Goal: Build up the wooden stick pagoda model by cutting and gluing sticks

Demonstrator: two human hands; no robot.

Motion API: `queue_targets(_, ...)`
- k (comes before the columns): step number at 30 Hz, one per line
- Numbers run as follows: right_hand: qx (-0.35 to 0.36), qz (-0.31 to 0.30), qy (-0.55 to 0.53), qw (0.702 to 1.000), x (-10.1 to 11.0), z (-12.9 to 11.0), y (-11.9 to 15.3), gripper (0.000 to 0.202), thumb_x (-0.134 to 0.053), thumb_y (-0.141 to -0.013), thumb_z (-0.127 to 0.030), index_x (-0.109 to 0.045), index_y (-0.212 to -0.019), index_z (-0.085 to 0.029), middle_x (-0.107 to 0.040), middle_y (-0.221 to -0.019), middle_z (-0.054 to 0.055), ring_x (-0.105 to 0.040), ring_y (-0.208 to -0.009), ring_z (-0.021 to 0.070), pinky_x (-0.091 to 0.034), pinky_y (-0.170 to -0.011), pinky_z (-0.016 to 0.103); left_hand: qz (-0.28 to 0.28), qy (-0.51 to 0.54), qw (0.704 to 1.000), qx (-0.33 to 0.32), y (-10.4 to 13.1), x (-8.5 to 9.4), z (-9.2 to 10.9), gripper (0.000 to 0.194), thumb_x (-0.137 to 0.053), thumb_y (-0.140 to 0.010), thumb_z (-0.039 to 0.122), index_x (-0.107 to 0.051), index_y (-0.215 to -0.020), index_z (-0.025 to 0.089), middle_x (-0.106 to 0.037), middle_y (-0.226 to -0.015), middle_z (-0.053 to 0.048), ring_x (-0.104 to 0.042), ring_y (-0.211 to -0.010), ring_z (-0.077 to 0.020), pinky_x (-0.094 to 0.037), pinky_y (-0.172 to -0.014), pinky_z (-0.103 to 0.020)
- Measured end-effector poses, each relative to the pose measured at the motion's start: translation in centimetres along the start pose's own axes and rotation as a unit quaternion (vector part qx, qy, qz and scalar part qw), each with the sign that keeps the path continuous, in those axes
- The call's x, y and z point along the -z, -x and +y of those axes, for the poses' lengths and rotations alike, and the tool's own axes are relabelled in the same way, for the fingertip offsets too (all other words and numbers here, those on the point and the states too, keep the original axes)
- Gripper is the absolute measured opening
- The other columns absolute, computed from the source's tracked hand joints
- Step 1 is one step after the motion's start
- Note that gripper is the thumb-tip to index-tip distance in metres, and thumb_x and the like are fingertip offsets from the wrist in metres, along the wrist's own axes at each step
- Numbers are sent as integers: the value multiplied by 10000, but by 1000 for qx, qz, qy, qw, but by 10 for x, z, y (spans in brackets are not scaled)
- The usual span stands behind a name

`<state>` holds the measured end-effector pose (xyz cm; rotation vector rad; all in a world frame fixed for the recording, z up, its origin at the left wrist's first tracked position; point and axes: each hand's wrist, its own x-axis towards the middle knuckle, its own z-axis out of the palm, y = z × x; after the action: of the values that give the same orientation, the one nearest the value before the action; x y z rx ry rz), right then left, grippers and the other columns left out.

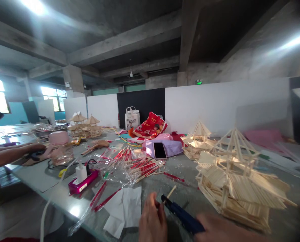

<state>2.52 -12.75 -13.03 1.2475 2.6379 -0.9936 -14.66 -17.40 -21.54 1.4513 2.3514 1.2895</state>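
My left hand (153,218) is over the table in front of me, its fingers drawn together. Whatever they pinch, if anything, is hidden. My right hand (222,230), blurred at the lower right, is wrapped around a dark blue hand tool with a black tip (182,215). That tip points left, close to my left fingertips. Just beyond it is a short pale wooden stick (171,191). Right of the tool stands a pavilion model of thin wooden sticks (238,181), with a peaked frame on top. White paper (125,210) lies left of my left hand.
Red-wrapped sticks (147,166) and clear plastic spread across the table. A phone (159,150) rests on purple material. A magenta power strip (83,181) with a white cable is at left, near a pink jug (60,148). Another person's arm (14,153) reaches in from the left.
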Motion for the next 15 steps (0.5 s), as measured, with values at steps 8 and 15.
queue_targets(8, -113, -10, 19, 993, 5, -23, -15, 148, -550, -696, -345, -558, -715, -199, -466, -541, -46, -405, -479, 101, -300, -481, 239, -154, -207, 966, -6, -7, 19, 10, 298, -296, -860, 120, -578, -921, 195, -598, -945, -63, -620, -835, -186, -437, -634, -248)
queue_targets(15, -143, -4, 19, 989, -6, -28, -17, 228, -505, -718, -305, -491, -520, -194, -400, -414, -52, -342, -351, 80, -266, -405, 219, -209, -258, 943, -14, -12, 12, 6, 414, -254, -810, 24, -579, -1019, 174, -584, -1052, -99, -602, -928, -218, -478, -716, -280)
